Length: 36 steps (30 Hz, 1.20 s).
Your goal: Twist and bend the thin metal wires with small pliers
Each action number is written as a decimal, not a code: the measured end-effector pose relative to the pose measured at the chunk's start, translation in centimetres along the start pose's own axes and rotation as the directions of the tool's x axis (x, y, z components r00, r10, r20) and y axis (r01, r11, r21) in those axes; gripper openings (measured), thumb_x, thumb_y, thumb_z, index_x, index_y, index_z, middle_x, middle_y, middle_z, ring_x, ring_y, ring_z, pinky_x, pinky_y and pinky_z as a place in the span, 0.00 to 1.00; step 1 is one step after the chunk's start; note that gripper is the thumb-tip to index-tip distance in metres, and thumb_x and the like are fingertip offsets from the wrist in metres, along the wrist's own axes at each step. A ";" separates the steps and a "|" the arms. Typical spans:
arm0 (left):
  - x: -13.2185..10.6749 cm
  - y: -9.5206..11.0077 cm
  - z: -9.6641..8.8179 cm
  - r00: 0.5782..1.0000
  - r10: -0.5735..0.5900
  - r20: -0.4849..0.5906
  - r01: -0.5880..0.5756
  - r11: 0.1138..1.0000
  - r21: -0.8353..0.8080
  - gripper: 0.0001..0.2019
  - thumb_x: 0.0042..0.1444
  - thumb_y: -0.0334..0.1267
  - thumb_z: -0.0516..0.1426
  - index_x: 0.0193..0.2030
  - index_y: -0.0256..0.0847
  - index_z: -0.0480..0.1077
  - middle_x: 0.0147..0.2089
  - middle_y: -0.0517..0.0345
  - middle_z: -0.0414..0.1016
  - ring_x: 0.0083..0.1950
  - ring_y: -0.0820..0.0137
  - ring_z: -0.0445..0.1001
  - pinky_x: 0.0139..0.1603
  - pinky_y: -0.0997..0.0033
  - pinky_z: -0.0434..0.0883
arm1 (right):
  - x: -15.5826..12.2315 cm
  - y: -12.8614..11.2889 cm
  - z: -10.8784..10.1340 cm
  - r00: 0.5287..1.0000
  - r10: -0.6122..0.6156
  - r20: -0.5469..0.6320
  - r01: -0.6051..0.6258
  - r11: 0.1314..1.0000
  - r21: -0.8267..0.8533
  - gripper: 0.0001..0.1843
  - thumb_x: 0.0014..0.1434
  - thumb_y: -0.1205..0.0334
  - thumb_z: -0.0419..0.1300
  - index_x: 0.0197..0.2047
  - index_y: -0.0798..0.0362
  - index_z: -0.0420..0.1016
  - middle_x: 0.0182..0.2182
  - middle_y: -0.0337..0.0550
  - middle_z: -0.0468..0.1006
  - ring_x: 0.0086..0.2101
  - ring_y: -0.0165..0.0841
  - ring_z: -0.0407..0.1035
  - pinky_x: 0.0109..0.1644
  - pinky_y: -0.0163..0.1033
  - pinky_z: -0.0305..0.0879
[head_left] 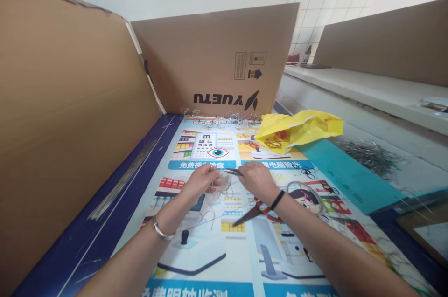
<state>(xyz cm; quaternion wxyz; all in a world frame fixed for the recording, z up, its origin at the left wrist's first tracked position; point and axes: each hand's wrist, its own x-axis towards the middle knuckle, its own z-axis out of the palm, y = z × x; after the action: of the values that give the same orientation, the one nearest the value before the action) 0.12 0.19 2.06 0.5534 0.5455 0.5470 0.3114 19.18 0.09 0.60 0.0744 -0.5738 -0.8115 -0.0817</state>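
My left hand point(203, 181) is closed in a pinch on a small loop of thin clear wire point(221, 184) just above the printed poster point(210, 241). Facing it, my right hand point(255, 178) is closed on a small dark pointed tool point(234, 172), whose tip reaches toward the left fingers. A silver bangle circles my left wrist and a black band my right. Scissors with red handles point(252, 212) lie on the poster under my right wrist.
A yellow plastic bag point(297, 130) with rubber bands lies at the back right. Cardboard walls point(70, 115) stand to the left and behind. A wire bundle point(121, 183) lies along the left; a wire pile point(371, 155) at right; a clear tape ring point(304, 190) beside my right arm.
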 end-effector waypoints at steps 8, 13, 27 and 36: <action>1.5 -1.4 -0.9 0.947 0.302 -0.107 -0.239 0.888 0.392 0.10 0.51 0.43 0.50 0.30 0.39 0.68 0.30 0.57 0.73 0.33 0.70 0.71 0.35 0.71 0.65 | 0.1 -0.1 0.2 0.998 0.067 0.004 -0.067 0.997 0.028 0.09 0.56 0.63 0.52 0.32 0.53 0.73 0.30 0.44 0.75 0.33 0.33 0.66 0.35 0.36 0.51; 2.8 -2.4 -1.7 0.899 0.401 -0.178 -0.281 0.838 0.467 0.10 0.49 0.42 0.53 0.33 0.38 0.70 0.37 0.54 0.73 0.39 0.67 0.70 0.42 0.68 0.65 | 0.2 0.0 0.4 0.997 0.078 0.014 -0.078 0.996 0.042 0.10 0.57 0.60 0.51 0.32 0.53 0.72 0.31 0.44 0.75 0.34 0.33 0.66 0.34 0.35 0.51; 0.9 1.1 -5.6 0.916 0.398 -0.045 -0.322 0.798 0.510 0.09 0.48 0.40 0.52 0.29 0.39 0.70 0.28 0.60 0.72 0.30 0.72 0.67 0.32 0.74 0.62 | 0.2 0.4 1.0 0.993 0.112 -0.027 -0.109 0.988 0.108 0.12 0.58 0.57 0.50 0.30 0.52 0.71 0.29 0.41 0.74 0.31 0.31 0.66 0.30 0.33 0.49; -3.4 3.1 -5.6 0.907 0.079 0.413 -0.369 0.621 0.692 0.02 0.38 0.33 0.58 0.20 0.44 0.72 0.22 0.61 0.72 0.26 0.70 0.66 0.29 0.73 0.57 | 0.2 0.3 0.7 0.992 0.115 0.049 -0.120 0.986 0.117 0.12 0.59 0.57 0.49 0.34 0.52 0.71 0.32 0.42 0.74 0.33 0.31 0.65 0.31 0.33 0.50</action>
<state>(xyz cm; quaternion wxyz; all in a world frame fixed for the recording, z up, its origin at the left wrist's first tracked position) -5.11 -0.84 6.96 0.3172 0.8360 0.4471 0.0224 19.42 0.53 -0.03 0.0963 -0.6166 -0.7812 -0.0163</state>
